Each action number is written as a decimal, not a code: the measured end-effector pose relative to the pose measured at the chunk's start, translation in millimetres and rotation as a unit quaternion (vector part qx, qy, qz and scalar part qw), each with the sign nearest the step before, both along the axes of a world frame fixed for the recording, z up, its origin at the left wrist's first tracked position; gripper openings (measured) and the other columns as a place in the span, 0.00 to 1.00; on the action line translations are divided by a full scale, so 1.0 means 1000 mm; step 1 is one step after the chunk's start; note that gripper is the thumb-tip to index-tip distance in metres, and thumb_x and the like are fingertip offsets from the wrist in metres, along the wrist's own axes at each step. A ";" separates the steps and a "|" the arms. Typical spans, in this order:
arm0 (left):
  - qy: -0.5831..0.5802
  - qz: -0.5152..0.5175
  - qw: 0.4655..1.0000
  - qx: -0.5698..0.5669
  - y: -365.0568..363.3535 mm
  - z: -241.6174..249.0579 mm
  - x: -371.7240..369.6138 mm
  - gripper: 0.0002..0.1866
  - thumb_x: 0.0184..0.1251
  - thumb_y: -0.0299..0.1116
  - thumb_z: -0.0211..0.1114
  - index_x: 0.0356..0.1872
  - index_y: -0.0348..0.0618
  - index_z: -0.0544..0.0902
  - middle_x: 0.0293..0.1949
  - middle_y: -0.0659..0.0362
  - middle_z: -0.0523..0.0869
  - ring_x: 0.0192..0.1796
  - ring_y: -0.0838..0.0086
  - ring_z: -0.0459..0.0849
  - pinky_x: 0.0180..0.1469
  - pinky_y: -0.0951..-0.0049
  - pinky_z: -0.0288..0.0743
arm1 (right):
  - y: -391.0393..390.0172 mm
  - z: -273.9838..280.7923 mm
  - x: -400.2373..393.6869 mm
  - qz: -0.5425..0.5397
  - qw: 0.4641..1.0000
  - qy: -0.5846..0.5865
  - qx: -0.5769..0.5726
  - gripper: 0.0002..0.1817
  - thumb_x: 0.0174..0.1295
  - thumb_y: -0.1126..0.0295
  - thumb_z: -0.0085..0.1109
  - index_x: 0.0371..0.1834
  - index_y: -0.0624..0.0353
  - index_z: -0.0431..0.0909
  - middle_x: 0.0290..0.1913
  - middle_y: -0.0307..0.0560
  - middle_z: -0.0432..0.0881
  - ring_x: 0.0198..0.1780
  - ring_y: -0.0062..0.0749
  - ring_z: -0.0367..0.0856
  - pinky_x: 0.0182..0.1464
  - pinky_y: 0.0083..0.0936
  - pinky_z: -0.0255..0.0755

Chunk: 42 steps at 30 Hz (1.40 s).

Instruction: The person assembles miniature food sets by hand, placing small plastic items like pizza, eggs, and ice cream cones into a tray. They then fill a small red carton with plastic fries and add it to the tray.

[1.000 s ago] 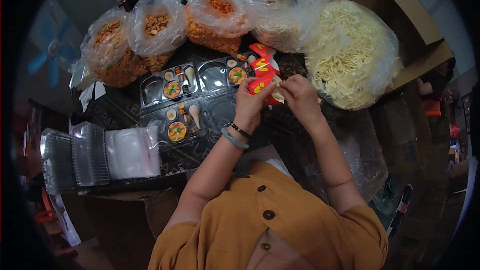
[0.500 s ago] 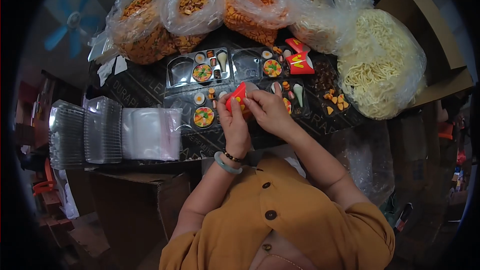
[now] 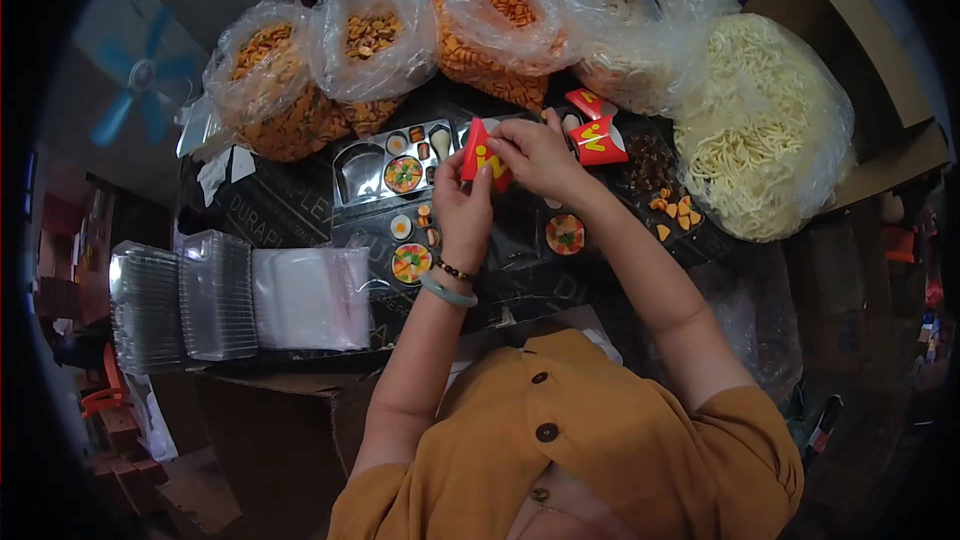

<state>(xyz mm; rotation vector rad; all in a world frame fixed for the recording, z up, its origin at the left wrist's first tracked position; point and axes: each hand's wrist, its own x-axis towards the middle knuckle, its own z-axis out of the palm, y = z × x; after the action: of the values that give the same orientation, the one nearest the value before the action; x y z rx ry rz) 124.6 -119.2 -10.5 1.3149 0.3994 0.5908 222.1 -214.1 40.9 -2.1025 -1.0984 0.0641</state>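
Observation:
My left hand [image 3: 466, 208] grips a small red fries carton [image 3: 474, 145] with a yellow mark, thumb in front. My right hand [image 3: 540, 155] pinches the same carton from its right side; my fingers cover part of it. The carton is above the middle of the clear plastic trays. Left of it, one tray [image 3: 350, 162] holds a miniature pizza [image 3: 403, 175], a fried egg and other tiny foods. Below lies a second miniature pizza [image 3: 411, 263], with another pizza [image 3: 566, 234] right of my left wrist. Another red carton [image 3: 603, 142] lies right of my right hand.
Open bags of small orange pieces [image 3: 275, 105] line the back. A large bag of pale strands [image 3: 762, 130] stands at right, beside a cardboard box [image 3: 880, 65]. Stacked clear plastic covers [image 3: 217, 290] and plastic sleeves [image 3: 312, 298] sit at the left front. Loose orange pieces [image 3: 684, 208] lie at right.
Both hands have moved away from my body with the red carton, from over the nearer trays to the farther row. The carton's marked face now shows more. The view has shifted slightly.

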 end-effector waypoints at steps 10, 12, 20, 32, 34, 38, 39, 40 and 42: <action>0.202 -0.105 0.775 0.589 0.023 -0.017 0.035 0.36 0.59 0.35 0.62 0.66 0.33 0.56 0.66 0.46 0.62 0.70 0.51 0.55 0.67 0.44 0.48 | 0.020 -0.051 0.055 0.076 0.985 -0.050 -0.143 0.10 0.60 0.65 0.52 0.41 0.50 0.79 0.40 0.46 0.82 0.47 0.42 0.79 0.65 0.63 0.38; 0.222 -0.106 0.740 0.627 0.022 -0.015 0.036 0.33 0.62 0.39 0.59 0.65 0.34 0.60 0.66 0.47 0.64 0.70 0.52 0.57 0.66 0.41 0.47 | 0.009 -0.054 0.052 0.058 0.991 -0.108 -0.051 0.10 0.58 0.64 0.53 0.40 0.52 0.79 0.38 0.46 0.82 0.46 0.42 0.79 0.65 0.59 0.44; 0.244 -0.061 0.681 0.687 0.019 -0.004 0.036 0.30 0.60 0.38 0.62 0.62 0.36 0.65 0.67 0.46 0.61 0.70 0.50 0.56 0.66 0.40 0.47 | -0.095 -0.034 0.036 -0.296 0.918 -0.262 -0.019 0.16 0.54 0.65 0.61 0.44 0.61 0.77 0.34 0.44 0.80 0.41 0.39 0.78 0.62 0.48 0.54; 0.026 -0.282 0.953 -0.107 -0.078 0.036 0.037 0.24 0.69 0.28 0.55 0.63 0.45 0.61 0.53 0.57 0.74 0.42 0.73 0.82 0.33 0.78 0.81 | -0.126 -0.017 -0.007 -0.112 0.895 0.318 0.293 0.08 0.57 0.76 0.62 0.40 0.64 0.81 0.33 0.38 0.83 0.33 0.15 0.78 0.39 0.14 0.74; 0.027 -0.288 0.947 -0.140 -0.084 0.028 0.037 0.21 0.68 0.27 0.55 0.61 0.45 0.63 0.53 0.57 0.75 0.43 0.73 0.82 0.33 0.77 0.81 | -0.148 -0.005 -0.001 -0.144 0.907 0.309 0.247 0.07 0.60 0.73 0.60 0.39 0.64 0.81 0.34 0.38 0.83 0.33 0.15 0.78 0.37 0.15 0.73; 0.046 -0.293 0.938 -0.180 -0.094 0.020 0.035 0.21 0.66 0.25 0.57 0.59 0.44 0.65 0.50 0.56 0.77 0.42 0.73 0.82 0.31 0.79 0.81 | -0.234 -0.017 0.067 -0.338 0.940 -0.036 0.041 0.14 0.54 0.66 0.65 0.39 0.64 0.80 0.37 0.48 0.82 0.39 0.33 0.80 0.40 0.29 0.74; 0.046 -0.294 0.937 -0.184 -0.098 0.018 0.036 0.20 0.66 0.25 0.57 0.58 0.43 0.67 0.50 0.57 0.78 0.42 0.73 0.82 0.30 0.79 0.81 | -0.257 -0.023 0.083 -0.365 0.913 -0.162 -0.086 0.17 0.50 0.64 0.68 0.38 0.64 0.79 0.39 0.52 0.81 0.42 0.42 0.81 0.42 0.34 0.74; 0.044 -0.298 0.936 -0.184 -0.102 0.015 0.037 0.20 0.66 0.25 0.57 0.58 0.43 0.67 0.50 0.57 0.78 0.42 0.73 0.82 0.30 0.79 0.81 | -0.267 -0.018 0.089 -0.368 0.911 -0.164 -0.087 0.17 0.50 0.64 0.68 0.38 0.64 0.79 0.39 0.52 0.81 0.42 0.42 0.81 0.42 0.34 0.74; 0.044 -0.302 0.933 -0.188 -0.111 0.012 0.038 0.20 0.65 0.25 0.58 0.58 0.43 0.68 0.50 0.58 0.78 0.42 0.73 0.82 0.30 0.79 0.81 | -0.277 -0.003 0.093 -0.396 0.862 -0.051 -0.314 0.20 0.44 0.60 0.70 0.35 0.63 0.78 0.43 0.58 0.79 0.46 0.52 0.77 0.45 0.40 0.72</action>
<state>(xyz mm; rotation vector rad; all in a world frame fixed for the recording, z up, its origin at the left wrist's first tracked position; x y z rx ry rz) 162.7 -229.8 2.0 1.0184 0.1493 -0.0658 315.5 -490.6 38.1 -3.0285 -0.1699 -0.1038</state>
